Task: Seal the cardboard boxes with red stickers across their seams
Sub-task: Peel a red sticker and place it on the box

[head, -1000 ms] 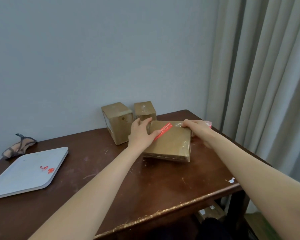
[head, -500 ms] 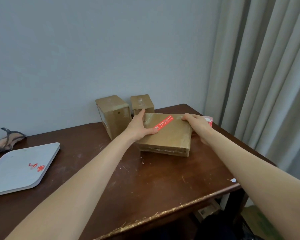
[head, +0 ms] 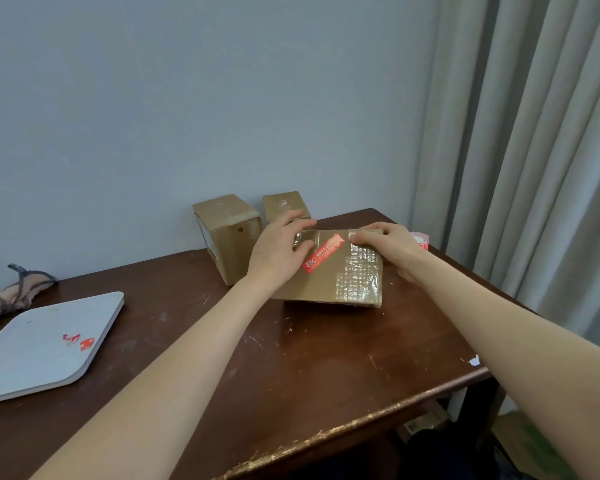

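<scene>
- The left hand (head: pixel 278 258) lies across the near-left part of the flat brown cardboard box (head: pixel 326 289). Its fingers are fairly straight and press down on the lid, not closing round it.
- The right hand (head: pixel 385 242) grasps the box's far-right corner, with the fingers bent over onto the top.
- The box sits flat on the dark brown wooden table (head: pixel 326 358), toward the far right. A rectangular red printed sticker (head: pixel 323 254) lies slantwise on its top, between the two hands.
- Risk: the sticker runs at an angle, so it may not properly bridge the seam. An end left unpressed could lift.
- Risk: glossy clear tape (head: pixel 361 275) covers much of the lid, and a sticker probably bonds weakly on that slick film.
- Risk: uneven pressure from the hands could slide the box on the table and crease the sticker.
- Hard to tell: the seam itself cannot be made out under the tape glare and the left palm.
- The right thumb is hidden.
- The pink-red sticker roll (head: pixel 420 240) behind the right hand is mostly covered.
- The tall brown cardboard box (head: pixel 227 237) and the smaller brown cardboard box (head: pixel 284 204) behind show no red sticker from here; the smaller one is partly blocked by the left fingers.
</scene>
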Demonstrator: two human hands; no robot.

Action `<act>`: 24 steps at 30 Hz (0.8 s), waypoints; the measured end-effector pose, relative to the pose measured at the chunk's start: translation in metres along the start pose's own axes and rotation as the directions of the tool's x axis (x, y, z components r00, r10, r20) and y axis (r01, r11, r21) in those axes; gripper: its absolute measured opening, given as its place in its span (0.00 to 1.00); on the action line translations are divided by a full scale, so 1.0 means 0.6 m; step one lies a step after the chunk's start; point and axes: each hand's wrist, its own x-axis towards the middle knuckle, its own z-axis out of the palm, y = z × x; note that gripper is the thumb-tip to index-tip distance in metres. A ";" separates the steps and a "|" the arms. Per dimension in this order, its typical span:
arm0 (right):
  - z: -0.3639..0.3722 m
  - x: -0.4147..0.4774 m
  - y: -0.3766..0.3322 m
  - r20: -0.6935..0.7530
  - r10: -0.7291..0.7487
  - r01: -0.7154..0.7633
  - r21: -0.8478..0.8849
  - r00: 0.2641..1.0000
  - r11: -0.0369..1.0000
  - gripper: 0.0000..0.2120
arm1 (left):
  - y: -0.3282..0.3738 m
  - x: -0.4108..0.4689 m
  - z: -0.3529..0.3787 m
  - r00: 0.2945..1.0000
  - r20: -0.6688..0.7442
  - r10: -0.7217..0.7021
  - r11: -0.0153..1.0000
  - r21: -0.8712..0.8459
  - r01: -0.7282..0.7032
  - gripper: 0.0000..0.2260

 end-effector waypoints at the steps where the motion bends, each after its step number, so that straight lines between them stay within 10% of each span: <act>1: 0.002 0.000 -0.001 0.001 -0.006 0.006 -0.004 1.000 1.000 0.15 | 0.004 0.002 0.002 0.999 0.006 0.037 0.999 0.021 -0.037 0.16; 24: 0.032 0.008 0.020 -0.130 -0.093 0.086 -0.062 0.987 0.994 0.11 | 0.046 0.019 0.026 0.996 -0.043 -0.078 0.995 0.065 0.080 0.05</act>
